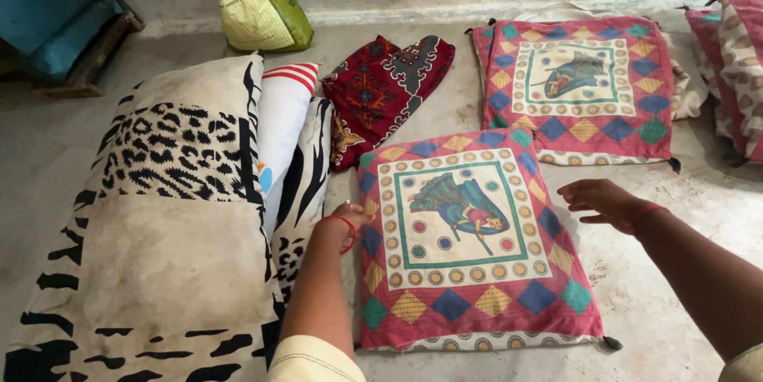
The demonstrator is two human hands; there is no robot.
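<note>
- Lying on the concrete floor (660, 302), all the soft goods are spread flat within reach of the person.
- Animal-print cushion (159, 223): largest item, at far left, lengthwise; a white pillow (280, 124) with red stripes and a zebra-print pillow (306, 183) are wedged along its right edge.
- Near cushion (469, 243): red cover with a diamond border and a bird panel, flat on the floor in front of the person, between both hands.
- Far cushion (576, 88): same pattern, behind the near one and to the right, just apart from it.
- Dark red cloth (381, 88): crumpled, left of the far cushion.
- Left hand (350, 219): touching the near cushion's left edge; the grip appears to pinch that edge, though the fingertips are partly hidden.
- Right hand (606, 201): open, fingers spread, hovering at the upper right corner; grip released, grasping nothing.
- Step in hand, by judgement: squaring the near cushion on the floor.
- Next move calls for the right hand to close on the right edge, so both sides are held evenly.
</note>
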